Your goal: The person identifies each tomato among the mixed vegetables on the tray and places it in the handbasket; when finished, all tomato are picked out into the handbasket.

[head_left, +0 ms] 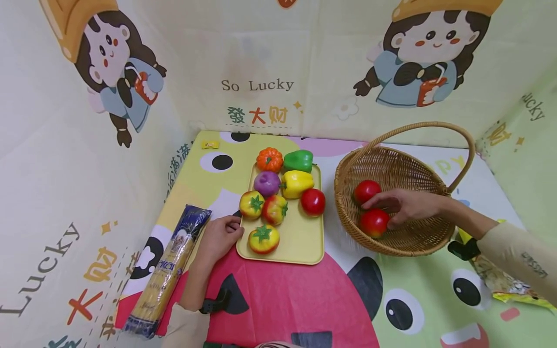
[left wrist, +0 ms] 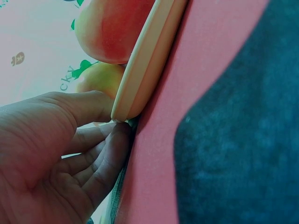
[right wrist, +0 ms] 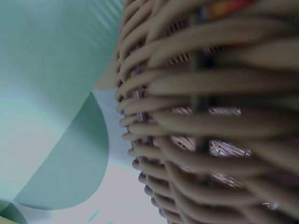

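My left hand pinches the left edge of a pale yellow tray, thumb on the rim and fingers beneath. On the tray lie a red round fruit, three yellow-red ones with green leafy tops, a purple onion, an orange pumpkin, a green bell pepper and a yellow bell pepper. Inside the wicker basket, my right hand holds a red round fruit between fingers and thumb. Another red fruit sits just behind it. The right wrist view shows mostly basket weave, hiding the hand.
A long pack of spaghetti lies left of my left forearm. Beyond the tray is a small yellow packet. A clear-and-yellow bag lies under my right forearm. The basket's tall handle arches over it; printed cloth walls surround the table.
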{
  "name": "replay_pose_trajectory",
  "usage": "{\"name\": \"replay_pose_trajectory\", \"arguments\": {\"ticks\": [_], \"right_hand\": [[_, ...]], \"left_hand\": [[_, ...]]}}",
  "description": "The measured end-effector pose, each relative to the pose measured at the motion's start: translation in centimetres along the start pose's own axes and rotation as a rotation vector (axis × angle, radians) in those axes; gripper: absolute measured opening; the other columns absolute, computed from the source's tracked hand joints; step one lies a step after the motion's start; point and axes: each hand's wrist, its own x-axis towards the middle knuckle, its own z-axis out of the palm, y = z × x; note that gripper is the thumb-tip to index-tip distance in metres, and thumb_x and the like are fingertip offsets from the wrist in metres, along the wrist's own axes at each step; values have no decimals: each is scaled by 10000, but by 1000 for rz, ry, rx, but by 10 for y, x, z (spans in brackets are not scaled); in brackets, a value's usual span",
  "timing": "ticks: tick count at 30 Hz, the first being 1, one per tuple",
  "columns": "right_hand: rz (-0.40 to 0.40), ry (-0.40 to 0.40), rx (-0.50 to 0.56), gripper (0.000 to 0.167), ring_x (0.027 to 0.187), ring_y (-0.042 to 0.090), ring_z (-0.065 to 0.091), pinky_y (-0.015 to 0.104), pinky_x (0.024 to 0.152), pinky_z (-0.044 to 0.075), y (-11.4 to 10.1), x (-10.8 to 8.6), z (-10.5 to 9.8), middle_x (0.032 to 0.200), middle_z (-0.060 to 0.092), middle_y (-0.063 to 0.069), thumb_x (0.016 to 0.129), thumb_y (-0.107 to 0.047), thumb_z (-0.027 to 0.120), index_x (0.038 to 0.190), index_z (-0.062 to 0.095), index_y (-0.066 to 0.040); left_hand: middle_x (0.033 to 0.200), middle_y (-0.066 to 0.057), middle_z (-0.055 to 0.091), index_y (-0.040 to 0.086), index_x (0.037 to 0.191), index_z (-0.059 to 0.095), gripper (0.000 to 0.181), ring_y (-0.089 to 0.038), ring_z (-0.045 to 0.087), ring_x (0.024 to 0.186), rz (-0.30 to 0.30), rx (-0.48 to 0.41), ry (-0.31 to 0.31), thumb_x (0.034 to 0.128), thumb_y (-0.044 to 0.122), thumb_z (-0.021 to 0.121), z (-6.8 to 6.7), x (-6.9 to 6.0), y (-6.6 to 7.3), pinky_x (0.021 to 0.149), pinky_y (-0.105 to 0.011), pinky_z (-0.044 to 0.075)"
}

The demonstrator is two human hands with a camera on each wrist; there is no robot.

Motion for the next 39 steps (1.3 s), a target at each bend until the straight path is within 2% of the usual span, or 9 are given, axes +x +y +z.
{"name": "replay_pose_trajectory", "arguments": {"ticks": [8,14,18,22,26,29,32,35,39], "right_hand": [[1,9,-74,553,1313,300,435,341,981,450,0,-4,0,1400,507,83,854,-42,739,1375,565,-102],[-15,10,-71,578,1290,339,473,408,970,467,-2,-9,-4,1405,493,171,856,-51,742,1393,529,-37],[-15,20,-69,588,1295,303,485,452,974,454,-8,-17,-9,1409,494,200,862,-32,733,1406,510,-26],[-53,65,-92,584,1310,245,481,396,970,464,-31,-31,-17,1423,484,218,887,-18,698,1429,481,-33],[-146,221,-185,566,1275,163,522,289,907,496,-77,-49,-17,1399,529,162,893,9,680,1423,492,-50],[-193,419,-287,566,1208,100,565,221,864,499,-117,-55,3,1344,589,58,857,33,715,1383,555,-102],[-255,560,-352,613,1165,100,582,189,860,488,-145,-47,37,1307,607,-9,800,33,782,1355,591,-144],[-298,639,-416,626,1132,109,587,228,863,502,-158,-24,78,1288,607,-47,774,-59,838,1344,603,-164],[-222,685,-361,646,1160,104,549,367,894,512,-160,22,133,1307,580,-99,766,-311,864,1348,596,-235]], "left_hand": [[849,1,666,56,1063,733,225,-115,624,751,-11,-8,-7,884,188,695,1,0,0,749,-345,513],[855,0,669,52,1066,731,232,-110,631,758,-9,-11,-9,882,191,700,3,1,-2,752,-345,519],[848,1,667,54,1057,732,224,-113,632,753,-8,-17,-7,879,187,706,5,2,-2,749,-348,521],[849,-1,669,42,1056,731,226,-117,635,750,-6,-24,-13,878,180,710,6,2,-2,748,-351,526],[849,-2,668,42,1055,732,223,-117,632,750,-2,-15,-12,878,175,708,6,2,-1,747,-348,525],[848,-1,667,47,1058,732,222,-118,627,753,5,-7,-8,879,175,707,5,2,0,750,-347,520],[852,2,666,50,1065,730,229,-117,625,758,6,-3,-14,882,185,703,5,3,0,751,-345,517],[852,3,666,47,1064,730,231,-117,626,758,3,1,-16,884,189,702,3,2,-1,749,-344,517],[843,3,666,42,1055,731,220,-121,627,753,7,5,4,877,171,708,1,2,-3,746,-352,519]]}}
